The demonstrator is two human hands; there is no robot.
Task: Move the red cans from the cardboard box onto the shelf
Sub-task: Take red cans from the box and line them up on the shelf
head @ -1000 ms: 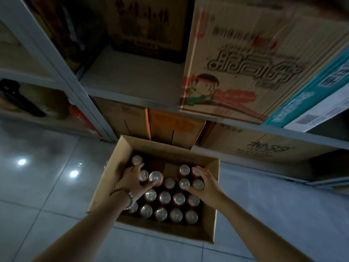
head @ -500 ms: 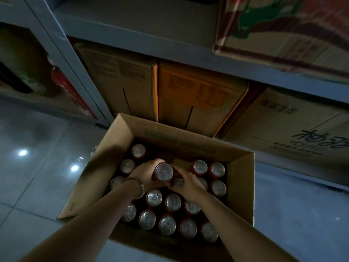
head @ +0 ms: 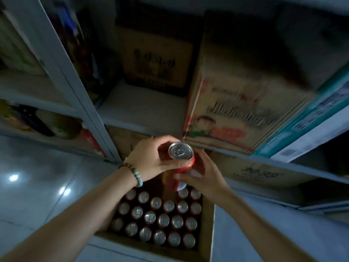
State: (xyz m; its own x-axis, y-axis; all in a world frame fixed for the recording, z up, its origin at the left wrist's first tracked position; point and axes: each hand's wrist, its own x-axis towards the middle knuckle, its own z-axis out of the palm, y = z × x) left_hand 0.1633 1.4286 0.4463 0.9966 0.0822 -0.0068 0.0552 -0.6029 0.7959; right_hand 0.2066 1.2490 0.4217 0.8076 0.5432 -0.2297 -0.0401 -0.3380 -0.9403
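An open cardboard box [head: 207,225] stands on the floor and holds several red cans [head: 163,220] with silver tops, packed in rows. Above its far end my left hand [head: 149,157], with a bead bracelet at the wrist, grips a red can [head: 181,151] upright, lid facing me. My right hand [head: 204,175] sits just below and to the right, closed on a second red can [head: 171,179] that the fingers partly hide. Both hands hover in front of the grey shelf [head: 143,108], whose bare patch lies straight beyond them.
A printed carton [head: 245,110] fills the shelf to the right of the bare patch, with a teal box [head: 311,118] beside it and a brown carton [head: 154,59] at the back. A grey upright post [head: 75,82] bounds the left. More cartons [head: 255,171] sit under the shelf.
Both hands have risen out of the box, each with a can, from among the rows up to shelf height. My view has tilted up towards the shelf.
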